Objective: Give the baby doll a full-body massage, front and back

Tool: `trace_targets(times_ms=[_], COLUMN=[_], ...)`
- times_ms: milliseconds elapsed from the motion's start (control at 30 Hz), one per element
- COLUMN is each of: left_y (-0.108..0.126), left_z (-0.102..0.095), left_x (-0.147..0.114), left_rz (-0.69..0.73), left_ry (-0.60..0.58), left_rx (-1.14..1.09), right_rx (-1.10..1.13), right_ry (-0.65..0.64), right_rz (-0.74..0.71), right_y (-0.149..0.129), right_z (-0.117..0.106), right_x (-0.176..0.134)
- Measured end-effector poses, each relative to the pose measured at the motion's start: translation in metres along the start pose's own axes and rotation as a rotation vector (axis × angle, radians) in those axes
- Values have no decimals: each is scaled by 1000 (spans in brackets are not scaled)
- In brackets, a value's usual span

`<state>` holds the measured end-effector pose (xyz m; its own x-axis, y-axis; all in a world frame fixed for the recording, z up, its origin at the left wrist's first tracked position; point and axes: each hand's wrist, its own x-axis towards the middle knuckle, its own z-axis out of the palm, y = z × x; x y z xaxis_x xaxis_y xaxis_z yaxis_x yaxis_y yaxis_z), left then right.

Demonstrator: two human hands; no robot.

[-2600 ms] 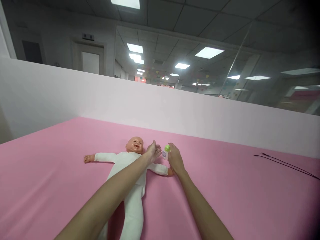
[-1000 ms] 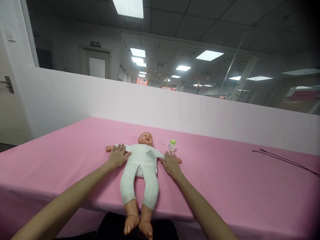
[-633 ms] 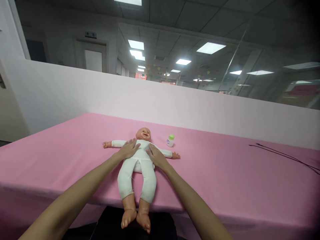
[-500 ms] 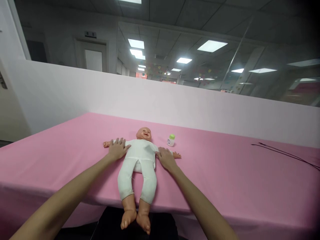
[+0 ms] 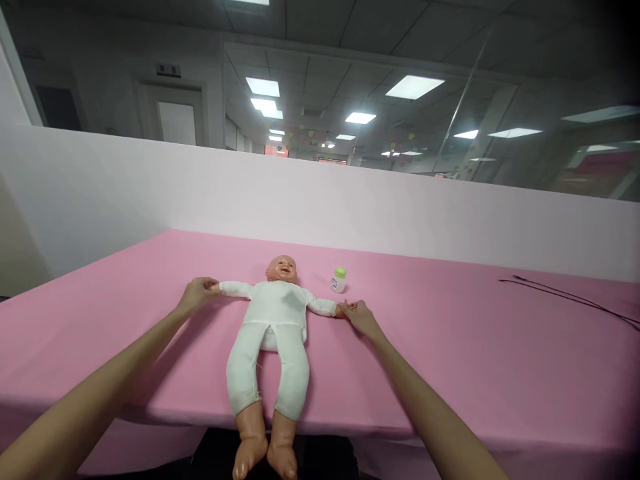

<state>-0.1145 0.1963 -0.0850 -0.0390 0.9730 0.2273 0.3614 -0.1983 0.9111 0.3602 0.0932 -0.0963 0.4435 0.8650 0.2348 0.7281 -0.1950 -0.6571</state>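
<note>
A baby doll (image 5: 277,303) in a white cloth suit lies face up with both arms stretched out sideways and its bare feet past the front edge. My left hand (image 5: 199,293) is closed around the doll's hand on the left side, fingers pinched over it. On the other side, my right hand (image 5: 361,317) grips the doll's other hand between thumb and fingers. Most of both doll hands is hidden by my fingers. Just beyond my right hand stands a small clear bottle (image 5: 339,281) with a green cap, upright and untouched.
A pink cloth (image 5: 450,360) covers the table. Two thin dark cables (image 5: 575,301) lie at the far right. Behind the table runs a low white wall (image 5: 320,207) with glass above it.
Both hands have slid outward from the doll's upper arms to its hands. Before, they lay flat on the arms; now the fingers are closed around the doll's hands.
</note>
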Motion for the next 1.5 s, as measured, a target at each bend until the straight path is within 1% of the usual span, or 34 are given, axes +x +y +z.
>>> trace_targets(times_ms=[100,133,167,233,267,300,367,400,433,467,533,633,733,800,833,867,933,1000,1033,1067,1133,1233,1300,1367,1433,1467,1500], left_y=[12,16,20,27,31,33,36,36,34,30,20,6,5,15,22,30,47,62,68,72,74,64,53,44,39,38,36], left_z=[15,20,24,30,32,33,31,30,28,26,23,16,10,9,11,14,25,41,50,59,76,94,101,103,101,98,93], left_x=[-3,-4,-5,-12,-17,-23,-38,-45,-51,-56,-63,-69,-74,-74,-72,-68,-52,-31,-19,-7,13,33,39,38,29,22,13], left_rz=[-45,-57,-61,-24,27,101,305,416,519,604,703,715,662,562,498,429,303,198,140,76,-62,-247,-337,-376,-358,-315,-239], left_ry=[127,173,206,225,189,118,-112,-232,-325,-377,-400,-449,-503,-487,-451,-389,-210,-35,18,49,64,76,94,98,101,99,76], left_rx=[-391,-490,-548,-533,-477,-393,-170,-57,44,123,200,208,156,94,44,-30,-229,-412,-449,-445,-370,-243,-177,-146,-155,-176,-209], right_rx=[270,344,407,524,578,617,609,555,478,398,263,159,204,315,388,463,577,610,616,615,596,546,505,475,469,475,478], right_ry=[-19,-13,-3,10,-1,-31,-147,-221,-289,-347,-422,-450,-422,-353,-304,-248,-132,-34,-13,-18,-51,-99,-107,-109,-124,-134,-148], right_rz=[-5,-14,-22,-62,-111,-184,-382,-481,-560,-619,-700,-778,-769,-702,-654,-599,-483,-360,-278,-191,-96,-22,13,17,-18,-43,-88], right_y=[-12,-17,-24,-38,-44,-50,-58,-59,-60,-59,-54,-47,-48,-56,-63,-72,-92,-111,-118,-123,-127,-119,-113,-110,-110,-111,-111], right_z=[6,7,8,8,6,4,-2,-5,-8,-10,-11,-8,-7,-7,-8,-7,-3,7,14,21,37,59,69,73,69,64,55], right_x=[-3,-5,-8,-15,-20,-26,-40,-46,-53,-59,-70,-84,-91,-88,-84,-76,-55,-29,-15,-2,18,33,34,32,26,22,16])
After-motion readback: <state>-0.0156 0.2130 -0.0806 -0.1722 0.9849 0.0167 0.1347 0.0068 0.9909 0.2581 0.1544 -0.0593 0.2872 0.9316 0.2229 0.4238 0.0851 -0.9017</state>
